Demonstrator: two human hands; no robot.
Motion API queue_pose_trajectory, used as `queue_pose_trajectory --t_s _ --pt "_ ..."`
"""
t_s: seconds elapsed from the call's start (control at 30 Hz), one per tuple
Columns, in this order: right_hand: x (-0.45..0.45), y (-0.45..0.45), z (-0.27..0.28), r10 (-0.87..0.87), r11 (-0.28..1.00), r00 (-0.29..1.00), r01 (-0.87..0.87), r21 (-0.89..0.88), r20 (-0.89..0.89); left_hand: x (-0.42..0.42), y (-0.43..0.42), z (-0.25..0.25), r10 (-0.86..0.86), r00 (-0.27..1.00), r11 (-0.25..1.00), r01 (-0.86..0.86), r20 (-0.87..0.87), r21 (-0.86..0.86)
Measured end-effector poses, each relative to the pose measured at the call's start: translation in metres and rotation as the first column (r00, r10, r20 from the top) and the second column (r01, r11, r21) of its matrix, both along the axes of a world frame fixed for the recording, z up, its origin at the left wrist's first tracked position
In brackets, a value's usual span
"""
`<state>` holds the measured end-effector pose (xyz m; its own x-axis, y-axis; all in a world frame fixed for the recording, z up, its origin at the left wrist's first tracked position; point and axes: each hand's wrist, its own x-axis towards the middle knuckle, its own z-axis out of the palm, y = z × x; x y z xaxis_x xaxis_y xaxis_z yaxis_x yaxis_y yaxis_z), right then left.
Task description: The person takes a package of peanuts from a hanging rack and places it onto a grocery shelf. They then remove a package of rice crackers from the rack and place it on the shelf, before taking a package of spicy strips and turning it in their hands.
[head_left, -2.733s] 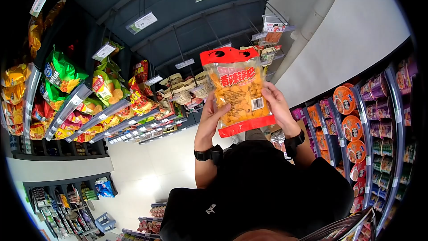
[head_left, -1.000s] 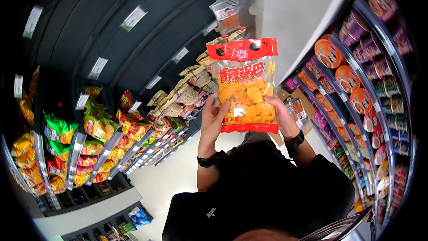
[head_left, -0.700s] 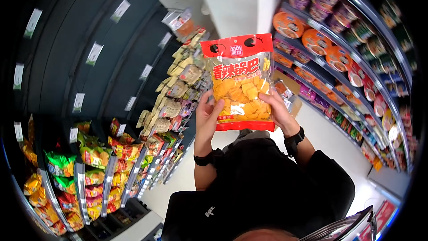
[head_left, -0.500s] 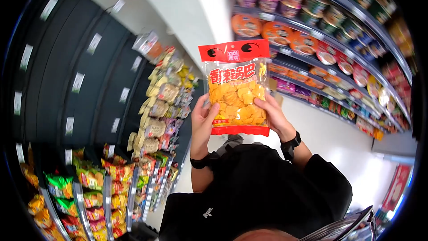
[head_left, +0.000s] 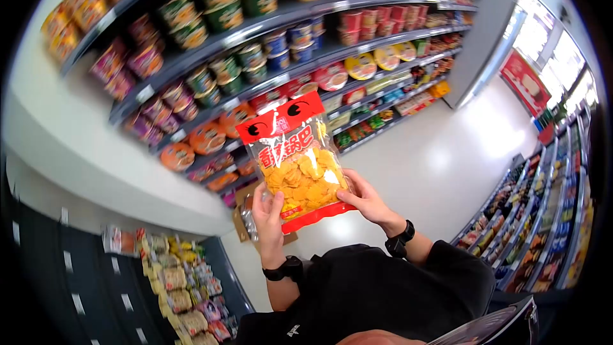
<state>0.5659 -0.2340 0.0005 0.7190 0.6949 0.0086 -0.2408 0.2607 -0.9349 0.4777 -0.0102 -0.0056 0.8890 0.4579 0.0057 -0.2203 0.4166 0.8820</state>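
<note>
A clear snack bag (head_left: 300, 172) with red top and bottom bands and yellow-orange chips inside is held up in front of my body, tilted slightly, its printed front facing me. My left hand (head_left: 269, 220) grips its lower left edge, thumb on the front. On the lower right edge, my right hand (head_left: 369, 201) pinches the bag in the same way. Both wrists wear black bands.
Shelves of cup and bowl noodles (head_left: 274, 45) curve across the top. A dark rack with hanging packets (head_left: 182, 281) stands lower left. An open cardboard box (head_left: 241, 222) is on the floor behind the bag. More stocked shelves (head_left: 536, 211) line the right.
The view has swung right, from the chip shelves and dark rack to the noodle shelves and windows. The bag was turned from its back to its front, then tilted; both hands still hold it.
</note>
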Motion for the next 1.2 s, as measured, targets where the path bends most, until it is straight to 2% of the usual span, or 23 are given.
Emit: queue_pose_trajectory --t_s 0.1,0.17,0.27,0.37,0.5,0.63,0.73,0.87,1.1,1.2 --pt "0.006 -0.058 0.000 -0.148 0.989 0.989 0.148 -0.010 -0.012 0.037 -0.048 0.009 -0.178 0.982 0.983 0.176 0.054 0.049" --pt "0.009 -0.087 0.007 -0.321 0.946 0.947 0.321 0.046 0.002 0.059 -0.073 0.021 -0.341 0.937 0.940 0.336 0.079 0.065" --pt "0.019 -0.125 0.004 -0.429 0.898 0.903 0.430 0.090 -0.030 0.090 -0.105 0.028 -0.485 0.869 0.874 0.476 0.102 0.103" --pt "0.032 -0.153 0.006 -0.526 0.839 0.848 0.530 0.123 -0.071 0.123 -0.131 0.025 -0.578 0.812 0.810 0.559 0.082 0.175" --pt "0.067 -0.187 0.008 -0.602 0.774 0.789 0.614 0.156 -0.123 0.172 -0.162 0.031 -0.661 0.747 0.747 0.645 0.075 0.162" --pt "0.122 -0.212 0.009 -0.615 0.745 0.772 0.636 0.202 -0.161 0.230 -0.184 0.029 -0.703 0.704 0.709 0.685 0.101 0.166" --pt "0.179 -0.227 0.018 -0.638 0.724 0.755 0.655 0.215 -0.154 0.285 -0.200 0.036 -0.745 0.656 0.665 0.713 0.122 0.224" --pt "0.269 -0.246 0.041 -0.639 0.728 0.761 0.646 0.232 -0.114 0.370 -0.217 0.051 -0.744 0.642 0.664 0.684 0.182 0.302" --pt "0.431 -0.275 0.088 -0.615 0.788 0.778 0.600 0.138 0.126 0.517 -0.240 0.093 -0.706 0.663 0.700 0.598 0.249 0.390" --pt "0.500 -0.288 0.104 -0.635 0.770 0.735 0.624 0.130 0.238 0.573 -0.253 0.122 -0.704 0.667 0.703 0.602 0.244 0.380"
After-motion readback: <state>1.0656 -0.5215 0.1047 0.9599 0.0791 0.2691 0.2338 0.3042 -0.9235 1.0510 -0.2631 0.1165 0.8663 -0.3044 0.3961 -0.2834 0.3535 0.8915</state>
